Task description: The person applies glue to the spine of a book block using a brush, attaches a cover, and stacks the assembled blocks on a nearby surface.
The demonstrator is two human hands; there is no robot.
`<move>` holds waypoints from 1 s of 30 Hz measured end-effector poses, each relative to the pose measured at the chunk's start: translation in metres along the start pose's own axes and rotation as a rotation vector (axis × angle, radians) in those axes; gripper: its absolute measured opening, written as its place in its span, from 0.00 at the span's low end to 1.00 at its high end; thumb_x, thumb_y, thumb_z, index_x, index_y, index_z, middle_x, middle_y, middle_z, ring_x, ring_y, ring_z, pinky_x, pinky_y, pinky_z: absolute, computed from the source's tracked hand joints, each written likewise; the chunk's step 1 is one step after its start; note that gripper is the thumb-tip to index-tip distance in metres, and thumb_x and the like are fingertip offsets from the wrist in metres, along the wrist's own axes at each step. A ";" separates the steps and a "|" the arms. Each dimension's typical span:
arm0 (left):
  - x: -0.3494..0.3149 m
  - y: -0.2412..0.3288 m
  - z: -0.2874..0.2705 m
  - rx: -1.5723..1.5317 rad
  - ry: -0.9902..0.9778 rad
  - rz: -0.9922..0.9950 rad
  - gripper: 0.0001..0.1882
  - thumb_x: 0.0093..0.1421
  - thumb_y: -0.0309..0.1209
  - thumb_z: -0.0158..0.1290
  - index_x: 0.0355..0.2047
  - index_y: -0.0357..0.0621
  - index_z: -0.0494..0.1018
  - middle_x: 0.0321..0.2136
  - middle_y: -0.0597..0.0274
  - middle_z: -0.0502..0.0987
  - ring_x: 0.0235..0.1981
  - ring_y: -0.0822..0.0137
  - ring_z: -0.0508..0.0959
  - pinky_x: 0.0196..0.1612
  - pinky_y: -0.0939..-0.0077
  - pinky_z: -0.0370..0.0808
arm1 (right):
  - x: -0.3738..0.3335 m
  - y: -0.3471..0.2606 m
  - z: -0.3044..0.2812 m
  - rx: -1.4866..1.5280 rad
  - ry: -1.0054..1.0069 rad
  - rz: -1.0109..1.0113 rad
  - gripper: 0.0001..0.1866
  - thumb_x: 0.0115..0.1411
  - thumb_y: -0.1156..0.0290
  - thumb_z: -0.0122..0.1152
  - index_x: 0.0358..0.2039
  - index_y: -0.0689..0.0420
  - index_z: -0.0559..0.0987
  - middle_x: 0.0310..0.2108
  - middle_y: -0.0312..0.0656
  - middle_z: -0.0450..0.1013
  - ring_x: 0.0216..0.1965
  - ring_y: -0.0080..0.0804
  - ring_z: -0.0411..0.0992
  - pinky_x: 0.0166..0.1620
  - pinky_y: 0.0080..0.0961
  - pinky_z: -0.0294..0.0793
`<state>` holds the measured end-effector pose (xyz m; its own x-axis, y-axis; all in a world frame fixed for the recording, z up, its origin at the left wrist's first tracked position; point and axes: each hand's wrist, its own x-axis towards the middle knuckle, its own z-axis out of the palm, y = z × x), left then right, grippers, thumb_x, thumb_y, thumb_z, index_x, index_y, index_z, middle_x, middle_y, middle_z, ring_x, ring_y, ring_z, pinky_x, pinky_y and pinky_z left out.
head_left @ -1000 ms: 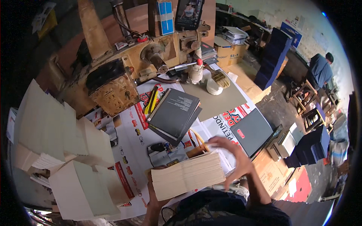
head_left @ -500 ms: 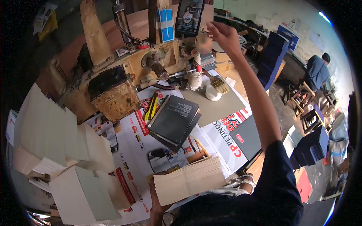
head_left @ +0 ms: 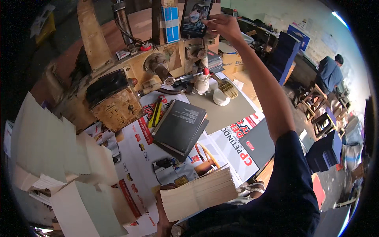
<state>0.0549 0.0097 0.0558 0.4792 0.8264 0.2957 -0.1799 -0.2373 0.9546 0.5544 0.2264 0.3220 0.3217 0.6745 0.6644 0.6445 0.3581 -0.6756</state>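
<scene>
My right hand reaches up to a black smartphone propped upright on the machine. Its fingers are stretched out with fingertips at the lit screen, and it holds nothing. Low in the view, my left hand grips the left end of a thick cream book block, with some of its fingers hidden beneath. The block lies tilted close to my body, its page edges showing. Beyond it are dark-covered books, one on another, with a yellow cutter knife beside them.
Tall stacks of cream book blocks stand at left. A worn metal machine spans the back. A white glue tub with a brush sits on a grey board. Another person bends over at far right.
My right hand has moved left, from beside the phone onto its screen. The picture on the screen differs. My left hand still grips the book block, which sits slightly lower in view.
</scene>
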 end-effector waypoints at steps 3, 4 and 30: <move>-0.008 -0.015 -0.007 0.067 -0.010 -0.031 0.34 0.47 0.33 0.69 0.50 0.39 0.63 0.47 0.49 0.71 0.48 0.57 0.73 0.50 0.63 0.71 | -0.007 -0.005 -0.001 0.062 -0.038 -0.014 0.27 0.58 0.60 0.70 0.49 0.68 0.77 0.36 0.47 0.81 0.36 0.30 0.81 0.41 0.24 0.83; -0.011 -0.018 -0.008 0.088 -0.012 -0.041 0.34 0.47 0.33 0.69 0.51 0.39 0.63 0.47 0.48 0.70 0.48 0.57 0.73 0.51 0.63 0.70 | -0.007 -0.006 -0.003 0.070 -0.071 -0.019 0.26 0.59 0.61 0.70 0.50 0.68 0.77 0.36 0.47 0.81 0.36 0.30 0.81 0.41 0.24 0.83; -0.001 -0.002 0.002 0.046 -0.011 -0.137 0.21 0.57 0.27 0.58 0.49 0.40 0.65 0.46 0.51 0.71 0.46 0.59 0.74 0.50 0.65 0.73 | -0.056 -0.033 -0.007 -1.003 0.028 -0.833 0.15 0.54 0.65 0.59 0.41 0.55 0.72 0.60 0.42 0.68 0.64 0.47 0.58 0.61 0.49 0.58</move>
<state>0.0559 0.0083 0.0540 0.5056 0.8473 0.1628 -0.0727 -0.1462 0.9866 0.5200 0.1723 0.3090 -0.4161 0.4668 0.7803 0.8862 0.0159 0.4631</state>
